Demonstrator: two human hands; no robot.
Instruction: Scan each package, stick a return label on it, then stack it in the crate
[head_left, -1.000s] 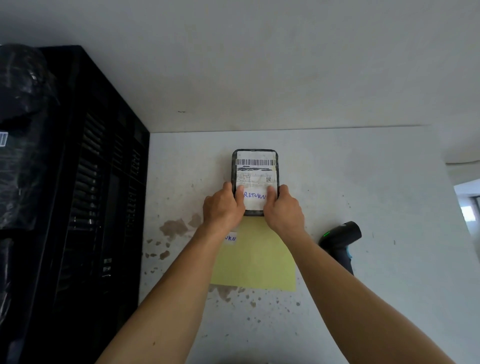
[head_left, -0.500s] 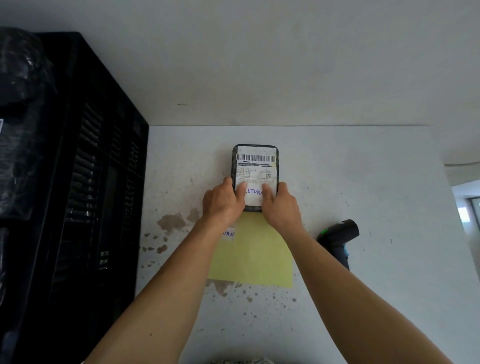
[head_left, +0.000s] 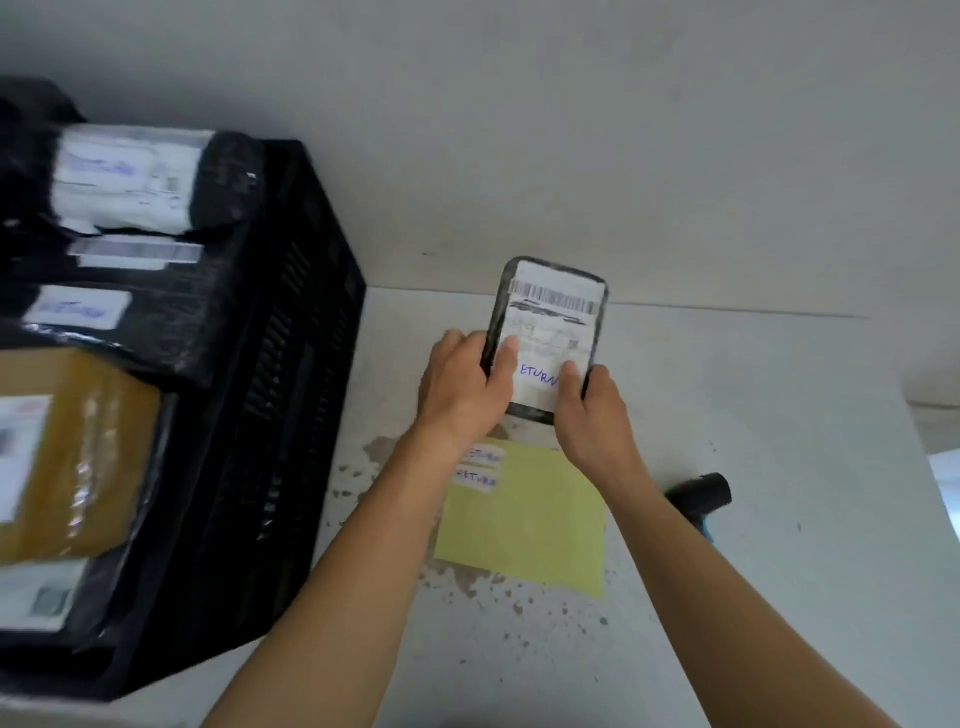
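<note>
A small black package (head_left: 550, 312) with a white barcode label and a handwritten RETURN sticker (head_left: 537, 382) is held up off the white table, tilted. My left hand (head_left: 462, 389) grips its lower left edge, thumb on the sticker. My right hand (head_left: 592, 410) grips its lower right edge, thumb also on the sticker. Under my wrists lies a yellow sheet (head_left: 524, 519) bearing two more RETURN stickers (head_left: 478, 467). The black crate (head_left: 291, 395) stands to the left, filled with black and brown labelled packages (head_left: 78, 457).
A black handheld scanner (head_left: 701, 496) lies on the table right of my right forearm. The white table (head_left: 753, 415) is stained with brown spots near the sheet. A plain wall rises behind the table.
Both hands have lifted the package off the table and tilted it. The view has swung left, so the crate's contents now show.
</note>
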